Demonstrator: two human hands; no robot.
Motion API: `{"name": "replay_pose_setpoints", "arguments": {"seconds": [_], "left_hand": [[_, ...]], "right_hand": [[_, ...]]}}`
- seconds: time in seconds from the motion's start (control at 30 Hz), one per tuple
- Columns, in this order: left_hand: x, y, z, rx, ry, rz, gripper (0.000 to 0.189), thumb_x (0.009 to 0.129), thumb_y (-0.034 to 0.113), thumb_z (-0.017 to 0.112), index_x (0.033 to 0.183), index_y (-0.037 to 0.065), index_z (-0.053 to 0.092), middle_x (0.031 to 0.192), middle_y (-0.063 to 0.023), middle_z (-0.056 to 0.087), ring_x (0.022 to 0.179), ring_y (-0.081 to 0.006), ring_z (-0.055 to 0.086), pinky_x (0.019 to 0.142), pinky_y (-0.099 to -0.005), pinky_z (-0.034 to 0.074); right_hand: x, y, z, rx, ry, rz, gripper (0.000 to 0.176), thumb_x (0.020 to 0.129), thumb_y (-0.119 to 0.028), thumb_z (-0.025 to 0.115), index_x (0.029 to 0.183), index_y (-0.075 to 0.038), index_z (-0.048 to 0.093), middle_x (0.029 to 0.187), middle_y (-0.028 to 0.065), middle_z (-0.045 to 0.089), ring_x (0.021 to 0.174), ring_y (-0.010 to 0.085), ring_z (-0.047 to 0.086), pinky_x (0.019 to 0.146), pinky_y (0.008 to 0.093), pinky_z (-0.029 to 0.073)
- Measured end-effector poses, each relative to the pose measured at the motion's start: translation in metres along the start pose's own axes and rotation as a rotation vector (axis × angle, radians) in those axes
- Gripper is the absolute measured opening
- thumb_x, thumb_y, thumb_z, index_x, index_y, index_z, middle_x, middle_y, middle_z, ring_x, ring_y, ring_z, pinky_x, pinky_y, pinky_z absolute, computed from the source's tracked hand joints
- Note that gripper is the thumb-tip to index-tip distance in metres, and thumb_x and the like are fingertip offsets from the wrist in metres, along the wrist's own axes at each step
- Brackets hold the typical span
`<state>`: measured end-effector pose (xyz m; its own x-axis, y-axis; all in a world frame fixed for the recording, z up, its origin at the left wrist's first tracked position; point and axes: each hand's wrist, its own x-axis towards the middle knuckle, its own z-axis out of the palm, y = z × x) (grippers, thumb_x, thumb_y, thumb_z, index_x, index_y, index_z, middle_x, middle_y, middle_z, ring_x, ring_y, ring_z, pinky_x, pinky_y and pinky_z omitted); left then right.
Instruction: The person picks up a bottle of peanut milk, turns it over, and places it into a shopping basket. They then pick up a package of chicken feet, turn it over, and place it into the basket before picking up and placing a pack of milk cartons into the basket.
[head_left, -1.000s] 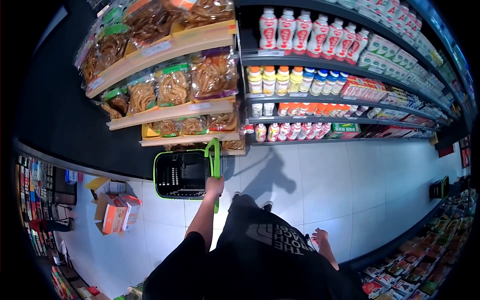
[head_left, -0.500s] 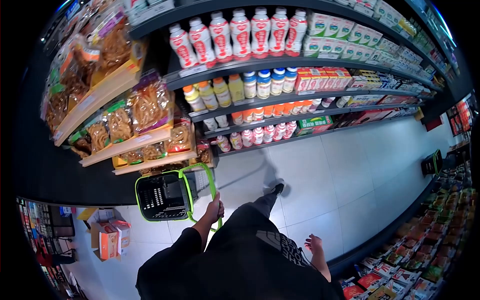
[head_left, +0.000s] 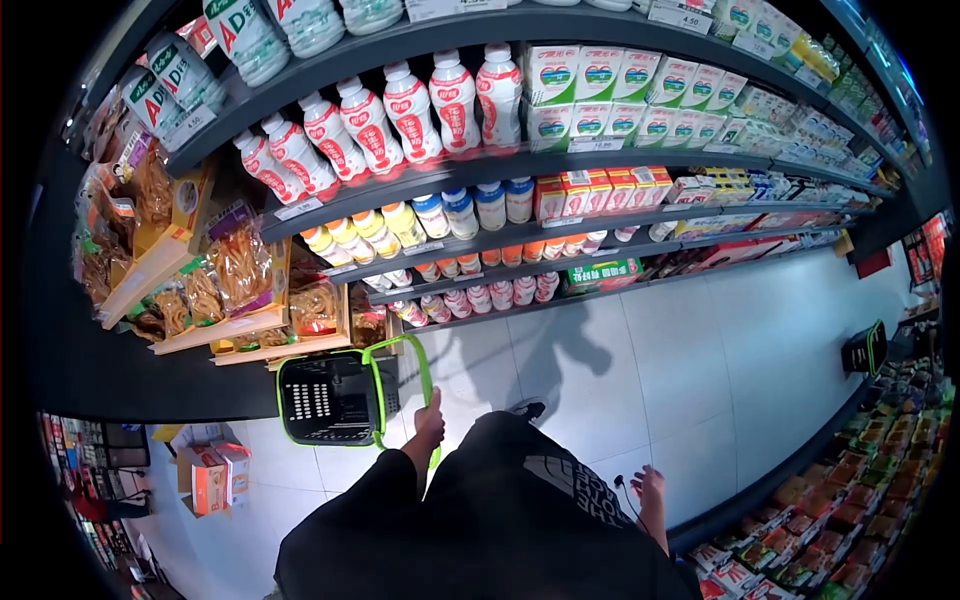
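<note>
My left hand (head_left: 431,420) is wrapped round the bright green handle (head_left: 421,358) of a black shopping basket (head_left: 350,405) with a green rim. The basket hangs on my left above the floor, and no goods show inside it. My right hand (head_left: 649,486) hangs by my right side, holding nothing, its fingers loosely bent and apart. A thin dark cord (head_left: 632,505) runs close beside it.
Shelves ahead carry red-and-white bottles (head_left: 405,118), stacked milk cartons (head_left: 600,75) and yellow bottles (head_left: 402,222). Bagged snacks (head_left: 240,262) fill racks at left. An open cardboard box (head_left: 207,483) stands lower left; packaged goods (head_left: 800,540) line the right. Another basket (head_left: 864,350) sits farther right.
I have moved closer to the drink shelves, which look larger and shifted left. My foot has drawn back under me. The left hand keeps its hold on the basket handle.
</note>
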<state>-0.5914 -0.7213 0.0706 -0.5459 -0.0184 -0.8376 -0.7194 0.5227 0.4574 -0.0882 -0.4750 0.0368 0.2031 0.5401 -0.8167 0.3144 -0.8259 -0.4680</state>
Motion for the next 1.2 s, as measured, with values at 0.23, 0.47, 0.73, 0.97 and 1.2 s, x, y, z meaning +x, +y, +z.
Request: {"name": "replay_pose_setpoints", "arguments": {"seconds": [0.23, 0.47, 0.73, 0.97, 1.2], "left_hand": [[-0.009, -0.002, 0.117, 0.101, 0.096, 0.142, 0.074, 0.079, 0.071, 0.055, 0.06, -0.001, 0.055, 0.055, -0.0117, 0.054, 0.045, -0.0262, 0.054, 0.045, -0.0403, 0.045], [-0.037, -0.009, 0.196, 0.136, 0.183, 0.155, 0.08, 0.079, 0.074, 0.051, 0.062, -0.004, 0.057, 0.057, -0.0151, 0.056, 0.048, -0.0284, 0.058, 0.046, -0.0419, 0.046], [-0.09, -0.015, 0.283, -0.038, 0.276, 0.203, 0.074, 0.076, 0.073, 0.058, 0.062, 0.001, 0.056, 0.057, -0.0106, 0.053, 0.045, -0.0232, 0.052, 0.044, -0.0392, 0.041], [-0.132, 0.006, 0.384, -0.035, 0.282, 0.246, 0.071, 0.077, 0.072, 0.057, 0.063, 0.003, 0.051, 0.052, -0.0058, 0.048, 0.041, -0.0207, 0.048, 0.04, -0.0375, 0.039], [-0.146, 0.036, 0.458, -0.122, 0.158, 0.184, 0.069, 0.076, 0.073, 0.058, 0.059, 0.006, 0.048, 0.051, -0.0047, 0.048, 0.038, -0.018, 0.046, 0.036, -0.0347, 0.036]], "right_hand": [[0.049, -0.018, -0.025, -0.074, -0.247, 0.195, 0.027, 0.093, -0.026, 0.051, 0.11, -0.004, 0.049, 0.079, 0.0104, 0.06, 0.052, 0.0201, 0.057, 0.042, 0.0339, 0.046], [0.126, -0.074, -0.111, -0.258, -0.282, -0.037, 0.031, 0.093, -0.027, 0.051, 0.113, -0.003, 0.049, 0.082, 0.011, 0.061, 0.055, 0.0214, 0.059, 0.045, 0.0343, 0.048], [0.213, -0.145, -0.245, -0.093, -0.167, 0.087, 0.034, 0.093, -0.028, 0.052, 0.114, -0.002, 0.049, 0.084, 0.0125, 0.062, 0.057, 0.0235, 0.06, 0.048, 0.0359, 0.05], [0.255, -0.176, -0.303, -0.157, -0.149, 0.088, 0.034, 0.091, -0.027, 0.055, 0.114, -0.003, 0.051, 0.088, 0.0134, 0.063, 0.06, 0.0238, 0.061, 0.049, 0.0358, 0.052], [0.291, -0.197, -0.274, -0.193, -0.283, 0.103, 0.033, 0.09, -0.026, 0.056, 0.114, -0.004, 0.051, 0.092, 0.0141, 0.063, 0.064, 0.0253, 0.061, 0.056, 0.039, 0.053]]}}
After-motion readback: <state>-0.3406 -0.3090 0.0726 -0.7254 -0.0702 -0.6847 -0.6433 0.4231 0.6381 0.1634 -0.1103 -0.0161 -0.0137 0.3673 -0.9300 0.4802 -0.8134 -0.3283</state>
